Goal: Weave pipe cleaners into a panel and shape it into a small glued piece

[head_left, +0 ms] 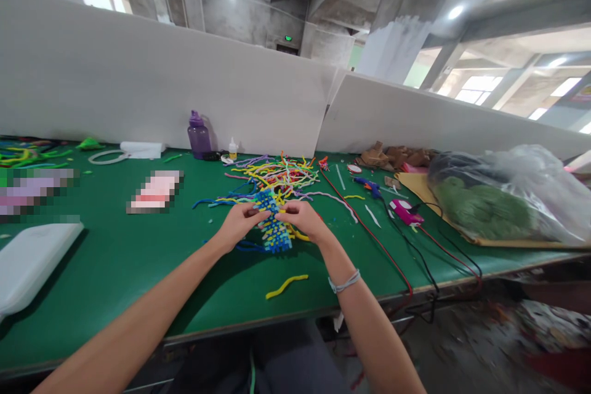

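"From where we stand, what do the hands hold?"

"Left hand (242, 223) and right hand (302, 218), thumbs and fingers pinched closed, grip opposite edges of a blue-and-yellow woven strip (277, 238)."

"Its position?"

"Over the green bench (133, 258), before a tangle of coloured strands (286, 175); surface contact, I cannot tell. One loose yellow strand (287, 285) lies nearer the person."

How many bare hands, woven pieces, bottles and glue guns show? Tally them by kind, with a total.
Hands: 2 (left hand, right hand)
Woven piece: 1
Bottles: 2 (purple bottle, small bottle)
Glue gun: 1
Total: 6
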Demonstrator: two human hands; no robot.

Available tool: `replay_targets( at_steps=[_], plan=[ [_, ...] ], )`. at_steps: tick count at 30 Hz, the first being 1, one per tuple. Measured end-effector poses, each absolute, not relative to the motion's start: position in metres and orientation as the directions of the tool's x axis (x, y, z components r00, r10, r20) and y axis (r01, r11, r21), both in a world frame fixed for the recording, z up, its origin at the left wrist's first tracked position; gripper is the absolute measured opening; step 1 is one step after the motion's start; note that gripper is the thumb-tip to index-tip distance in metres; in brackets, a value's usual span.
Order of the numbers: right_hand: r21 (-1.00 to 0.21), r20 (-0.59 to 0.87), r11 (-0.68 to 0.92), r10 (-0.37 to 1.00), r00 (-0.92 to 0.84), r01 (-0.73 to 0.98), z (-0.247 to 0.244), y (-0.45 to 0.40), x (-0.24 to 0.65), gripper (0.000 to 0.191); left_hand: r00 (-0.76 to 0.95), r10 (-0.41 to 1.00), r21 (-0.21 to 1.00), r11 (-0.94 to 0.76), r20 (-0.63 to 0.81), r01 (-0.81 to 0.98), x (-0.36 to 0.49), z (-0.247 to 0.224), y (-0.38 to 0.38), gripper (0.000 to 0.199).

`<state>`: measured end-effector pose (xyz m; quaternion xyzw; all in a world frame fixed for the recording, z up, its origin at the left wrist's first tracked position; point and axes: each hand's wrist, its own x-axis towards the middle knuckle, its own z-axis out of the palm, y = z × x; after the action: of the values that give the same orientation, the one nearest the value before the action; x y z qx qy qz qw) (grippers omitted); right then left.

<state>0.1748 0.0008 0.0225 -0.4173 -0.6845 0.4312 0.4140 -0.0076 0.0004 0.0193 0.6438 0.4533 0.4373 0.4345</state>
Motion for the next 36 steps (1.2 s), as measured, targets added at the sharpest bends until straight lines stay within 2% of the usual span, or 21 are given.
replay_targets(
  at_steps=[5, 10, 14, 19, 22, 27, 33, 36],
  plan=[
    [-0.945, 0.168, 0.253, 0.92, -0.355, 0.208, 0.025, -0.0015, 0.1752, 0.028, 0.238, 0.949, 0.93, -0.268, 0.209, 0.252, -0.0082, 0.0197, 0.0002, 0.035],
    [-0.908, 0.251, 0.339, 0.911, -0.328, 0.247, 0.0256, -0.0008, 0.1748, 0.029, 0.278, 0.936, 0.918, -0.292, 0.216, 0.269, -0.006, 0.0175, -0.0011, 0.034],
    [-0.899, 0.258, 0.344, 0.915, -0.31, 0.27, 0.0259, -0.001, 0.1745, 0.028, 0.268, 0.932, 0.889, -0.326, 0.245, 0.321, -0.0078, 0.0167, 0.0006, 0.037],
    [-0.954, 0.157, 0.236, 0.919, -0.361, 0.185, 0.0289, -0.0049, 0.173, 0.027, 0.292, 0.904, 0.826, -0.41, 0.312, 0.387, -0.0125, 0.0168, 0.0037, 0.04],
    [-0.957, 0.188, 0.252, 0.915, -0.358, 0.142, 0.0292, -0.005, 0.1727, 0.026, 0.331, 0.89, 0.81, -0.432, 0.313, 0.397, -0.0121, 0.0149, 0.0035, 0.04],
    [-0.931, 0.252, 0.321, 0.908, -0.334, 0.173, 0.026, -0.0023, 0.1728, 0.028, 0.319, 0.895, 0.814, -0.425, 0.312, 0.396, -0.009, 0.0125, 0.0013, 0.038],
    [-0.953, 0.197, 0.271, 0.892, -0.406, 0.133, 0.026, -0.0034, 0.1729, 0.024, 0.339, 0.887, 0.827, -0.431, 0.314, 0.363, -0.0107, 0.0147, 0.0014, 0.032],
    [-0.963, 0.197, 0.249, 0.912, -0.359, 0.106, 0.0266, -0.0028, 0.1727, 0.022, 0.34, 0.886, 0.816, -0.436, 0.315, 0.379, -0.0109, 0.0149, 0.0013, 0.032]
  ],
)
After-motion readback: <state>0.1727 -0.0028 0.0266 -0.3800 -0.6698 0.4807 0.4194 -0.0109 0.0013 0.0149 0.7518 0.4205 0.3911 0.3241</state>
